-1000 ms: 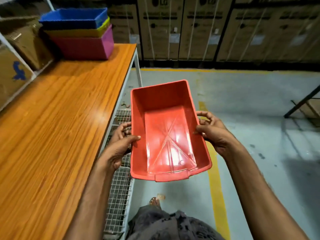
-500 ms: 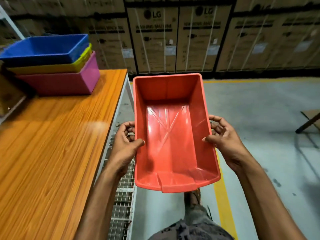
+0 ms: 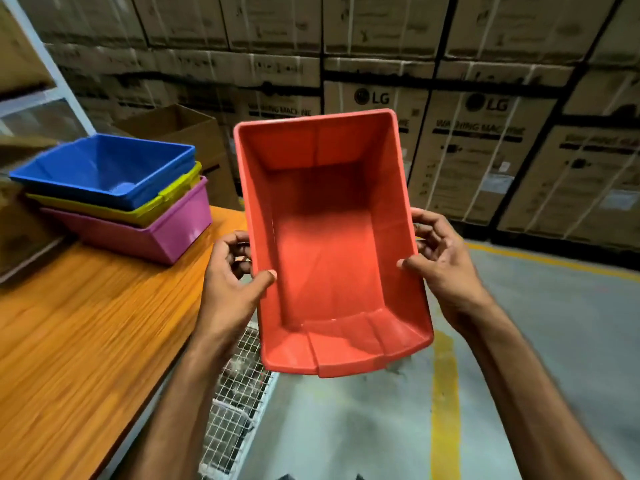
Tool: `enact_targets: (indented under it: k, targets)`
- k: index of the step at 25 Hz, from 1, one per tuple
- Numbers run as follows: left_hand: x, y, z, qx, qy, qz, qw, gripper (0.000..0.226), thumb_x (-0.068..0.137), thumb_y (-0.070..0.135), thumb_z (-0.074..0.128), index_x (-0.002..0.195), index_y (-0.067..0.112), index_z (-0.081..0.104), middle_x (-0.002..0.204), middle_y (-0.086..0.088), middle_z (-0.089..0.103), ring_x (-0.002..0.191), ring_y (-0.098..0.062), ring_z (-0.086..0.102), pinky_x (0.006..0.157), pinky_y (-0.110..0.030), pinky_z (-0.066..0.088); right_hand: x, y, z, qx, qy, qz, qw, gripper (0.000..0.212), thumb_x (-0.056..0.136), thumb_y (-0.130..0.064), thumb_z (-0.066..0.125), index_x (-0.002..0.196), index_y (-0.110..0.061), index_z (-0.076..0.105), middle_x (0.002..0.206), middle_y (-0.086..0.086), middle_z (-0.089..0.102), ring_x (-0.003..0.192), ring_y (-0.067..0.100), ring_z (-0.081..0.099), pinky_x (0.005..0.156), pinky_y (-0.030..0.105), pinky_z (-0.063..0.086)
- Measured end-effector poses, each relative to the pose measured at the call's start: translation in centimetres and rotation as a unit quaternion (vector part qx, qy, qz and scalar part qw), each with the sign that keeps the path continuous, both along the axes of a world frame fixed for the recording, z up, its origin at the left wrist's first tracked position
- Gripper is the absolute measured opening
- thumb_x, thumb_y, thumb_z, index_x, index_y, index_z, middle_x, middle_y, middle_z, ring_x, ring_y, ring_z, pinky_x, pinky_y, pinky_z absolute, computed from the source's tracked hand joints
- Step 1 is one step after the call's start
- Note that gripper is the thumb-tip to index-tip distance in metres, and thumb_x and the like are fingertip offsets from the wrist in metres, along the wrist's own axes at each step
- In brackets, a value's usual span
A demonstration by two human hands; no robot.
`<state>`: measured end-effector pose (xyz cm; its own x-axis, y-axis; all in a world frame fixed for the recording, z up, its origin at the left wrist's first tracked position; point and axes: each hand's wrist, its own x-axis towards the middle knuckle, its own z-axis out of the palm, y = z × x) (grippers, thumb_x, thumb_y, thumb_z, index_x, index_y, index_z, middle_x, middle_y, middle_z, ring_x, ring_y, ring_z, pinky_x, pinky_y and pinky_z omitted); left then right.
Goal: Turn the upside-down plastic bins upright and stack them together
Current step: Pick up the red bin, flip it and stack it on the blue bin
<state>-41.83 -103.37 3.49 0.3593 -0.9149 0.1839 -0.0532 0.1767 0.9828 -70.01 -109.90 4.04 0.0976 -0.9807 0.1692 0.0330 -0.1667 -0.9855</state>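
Head view: red bin (image 3: 332, 244) upright between both hands' fingers (image 3: 420, 220).

Head camera faces forward-down (hands (image 3: 230, 289) close).

Over the last second the red bin (image 3: 332, 244) has risen between the left hand (image 3: 228, 282) and right hand (image 3: 440, 268). Its far end now shows against the cartons (image 3: 478, 140) rather than the floor (image 3: 561, 341). The left hand has come over the edge of the table (image 3: 86, 323). The stacked bins (image 3: 114, 188) look nearer, perhaps only because the head lifted. An open cardboard box (image 3: 180, 126) has appeared behind them.
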Motion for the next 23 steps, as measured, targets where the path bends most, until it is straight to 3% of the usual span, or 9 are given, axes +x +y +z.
enact_targets:
  k: [6,9,11,14,17,20,23]
  targets:
    - [3.1,-6.5,5.3,-0.062,-0.038,0.087,0.994,0.051,0.07,0.0,0.071,0.11,0.029,0.059,0.1,0.002,0.066,0.09,-0.013,0.06,0.084,-0.037,0.05,3.6,-12.4,4.4,-0.047,-0.039,0.112,0.992,0.08,0.072,0.029,0.064,0.121,-0.035,0.065,0.111,0.006,0.067,0.101,0.024,0.061,0.088,0.038,0.056]
    - [5.8,-9.4,7.4,-0.113,-0.057,0.14,0.982,0.051,0.072,0.0,0.07,0.111,0.031,0.06,0.102,0.004,0.066,0.091,-0.01,0.063,0.081,-0.027,0.052,8.0,-17.8,6.8,-0.071,-0.044,0.157,0.984,0.079,0.072,0.028,0.066,0.128,-0.028,0.061,0.111,0.017,0.065,0.101,0.023,0.063,0.083,0.035,0.059]
    - [8.0,-11.4,8.5,-0.147,-0.076,0.193,0.967,0.052,0.074,-0.002,0.068,0.112,0.031,0.06,0.104,0.004,0.066,0.092,-0.009,0.063,0.083,-0.023,0.052,11.5,-20.9,8.4,-0.093,-0.052,0.182,0.978,0.079,0.072,0.027,0.066,0.126,-0.03,0.062,0.108,0.008,0.067,0.102,0.022,0.063,0.085,0.042,0.06]
    - [11.2,-13.9,10.2,-0.182,-0.094,0.266,0.942,0.05,0.076,-0.002,0.066,0.114,0.03,0.061,0.107,0.007,0.067,0.096,-0.013,0.062,0.087,-0.03,0.052,16.7,-24.9,10.5,-0.119,-0.068,0.216,0.967,0.079,0.071,0.028,0.065,0.124,-0.032,0.063,0.106,0.004,0.067,0.102,0.02,0.062,0.093,0.048,0.058]
    - [14.5,-16.0,12.0,-0.194,-0.117,0.316,0.921,0.047,0.079,0.0,0.067,0.113,0.032,0.063,0.109,0.008,0.069,0.099,-0.014,0.064,0.093,-0.037,0.054,21.8,-28.7,11.8,-0.129,-0.087,0.262,0.952,0.079,0.07,0.028,0.065,0.126,-0.027,0.062,0.109,0.011,0.067,0.1,0.023,0.06,0.09,0.045,0.058]
    - [17.6,-17.6,13.7,-0.209,-0.114,0.354,0.904,0.045,0.084,-0.004,0.068,0.117,0.025,0.062,0.111,0.002,0.069,0.101,-0.01,0.065,0.096,-0.032,0.053,27.4,-32.8,12.9,-0.139,-0.106,0.308,0.935,0.079,0.068,0.027,0.068,0.127,-0.026,0.062,0.111,0.014,0.069,0.097,0.02,0.062,0.084,0.039,0.057]
    - [21.2,-19.5,14.9,-0.206,-0.105,0.4,0.887,0.043,0.089,-0.004,0.069,0.127,0.013,0.061,0.113,0.0,0.072,0.101,-0.009,0.067,0.091,-0.029,0.056,34.1,-36.8,13.7,-0.149,-0.122,0.366,0.91,0.079,0.066,0.023,0.071,0.129,-0.024,0.062,0.12,0.02,0.07,0.103,0.021,0.064,0.087,0.041,0.058]
